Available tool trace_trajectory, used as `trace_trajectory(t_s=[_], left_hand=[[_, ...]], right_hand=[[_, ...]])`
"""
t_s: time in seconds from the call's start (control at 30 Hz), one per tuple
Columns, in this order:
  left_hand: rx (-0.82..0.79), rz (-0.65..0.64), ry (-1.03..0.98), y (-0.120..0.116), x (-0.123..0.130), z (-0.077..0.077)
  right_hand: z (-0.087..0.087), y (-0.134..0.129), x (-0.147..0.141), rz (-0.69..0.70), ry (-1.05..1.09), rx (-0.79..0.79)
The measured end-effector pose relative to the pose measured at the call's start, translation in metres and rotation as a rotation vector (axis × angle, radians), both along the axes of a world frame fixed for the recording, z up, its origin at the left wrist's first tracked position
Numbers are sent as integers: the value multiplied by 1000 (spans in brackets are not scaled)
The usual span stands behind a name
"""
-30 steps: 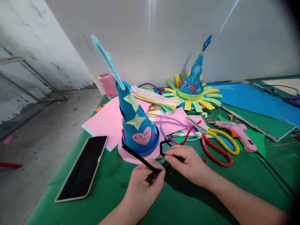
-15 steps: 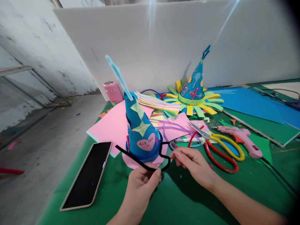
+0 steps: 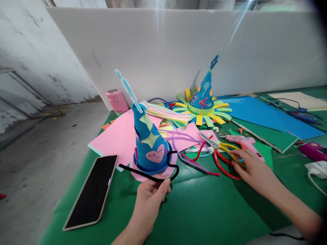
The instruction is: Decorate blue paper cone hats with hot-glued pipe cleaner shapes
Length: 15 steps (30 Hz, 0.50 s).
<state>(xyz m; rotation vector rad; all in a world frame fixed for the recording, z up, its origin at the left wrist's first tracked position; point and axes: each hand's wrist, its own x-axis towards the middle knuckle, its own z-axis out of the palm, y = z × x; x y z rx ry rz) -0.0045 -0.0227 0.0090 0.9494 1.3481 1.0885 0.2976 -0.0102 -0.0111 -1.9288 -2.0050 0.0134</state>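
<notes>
My left hand [image 3: 153, 194] pinches a bent black pipe cleaner [image 3: 139, 172] between thumb and fingers. One end of it runs straight to the left; the other is kinked into angular bends. Just behind it stands a blue paper cone hat [image 3: 150, 153] with pale green stars, a pink heart with writing and a pink brim. From its tip a light blue fuzzy stem [image 3: 127, 90] leans left. My right hand [image 3: 249, 166] has its fingers closed around the yellow handle of the scissors [image 3: 222, 158], which lie with their blades pointing away to the left.
A phone [image 3: 90, 192] lies at the left. Behind are a pink bottle [image 3: 117, 102], paper strips [image 3: 166, 112] and a second cone hat [image 3: 203, 95]. Loose pipe cleaners [image 3: 196, 165] lie left of the scissors, and a pink glue gun [image 3: 249, 143] just beyond them. A white board [image 3: 163, 51] closes the back.
My right hand has let go of the black pipe cleaner and moved right onto the scissors' handles. My left hand still holds the pipe cleaner. The view has shifted somewhat to the right.
</notes>
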Motion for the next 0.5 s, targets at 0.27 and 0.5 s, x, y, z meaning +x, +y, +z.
trace_trajectory(t_s=[0.27, 0.5], left_hand=[[43, -70, 33, 1, -2, -4], [3, -43, -60, 4, -5, -11]], right_hand=[[2, 3, 8, -65, -70, -196], [4, 24, 9, -94, -154, -360]])
